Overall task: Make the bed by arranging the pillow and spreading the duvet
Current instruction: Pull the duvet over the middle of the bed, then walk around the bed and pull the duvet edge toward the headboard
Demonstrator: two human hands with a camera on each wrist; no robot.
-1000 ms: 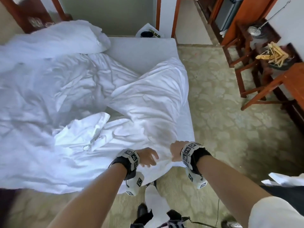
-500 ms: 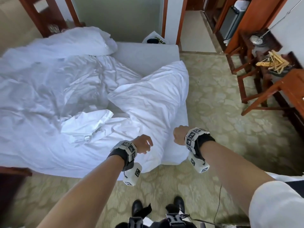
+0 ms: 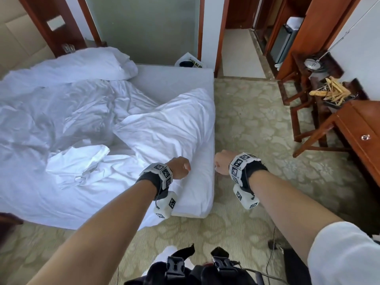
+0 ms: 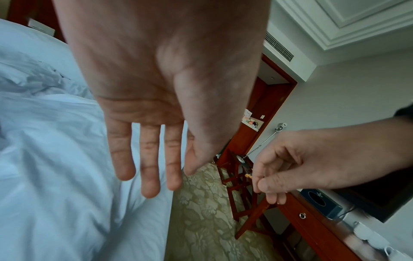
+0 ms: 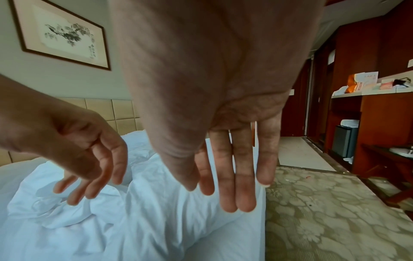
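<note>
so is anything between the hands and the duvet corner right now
Nothing visible. Both the left hand and right hand hang open and empty in the air just above the duvet at the bed's near corner, with only clear space below the fingers.

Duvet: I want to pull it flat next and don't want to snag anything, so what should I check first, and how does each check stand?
1. Left hand free: ok, fingers straight, holding nothing.
2. Right hand free: ok, fingers straight, holding nothing.
3. Duvet within reach: ok, its near edge hangs over the foot of the bed just below both hands.
4. Duvet lying flat: not ok, it is bunched and creased, with one corner folded back and bare mattress showing beyond it.
5. Pillow in place: ok, at the head end by the headboard.
6. Far side of the duvet hanging free: cannot tell, out of view.
</note>
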